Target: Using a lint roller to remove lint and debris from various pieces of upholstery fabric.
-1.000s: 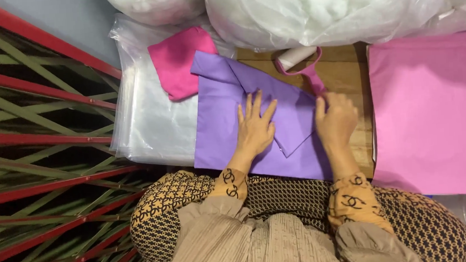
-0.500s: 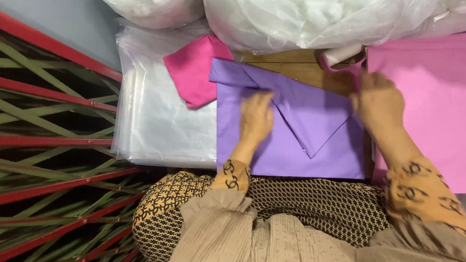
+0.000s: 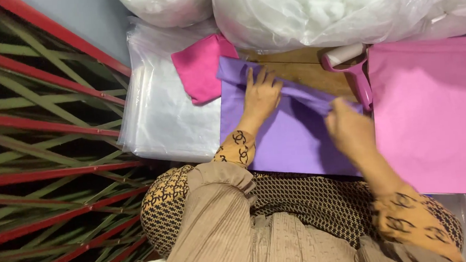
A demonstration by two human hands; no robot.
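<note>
Purple fabric sheet (image 3: 293,138) lay on wooden table (image 3: 299,70), top edge folded. Left hand (image 3: 261,94) pressed flat on fold, fingers spread. Right hand (image 3: 349,129) pinched fold's right end. Lint roller (image 3: 354,69) just beside; pink fabric sheet (image 3: 431,113) right; clear plastic bags (image 3: 167,108) left.

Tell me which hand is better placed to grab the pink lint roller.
Probably the right hand: it rests on the purple fabric just beside the pink lint roller. The left hand presses the fabric's folded edge farther away.
</note>
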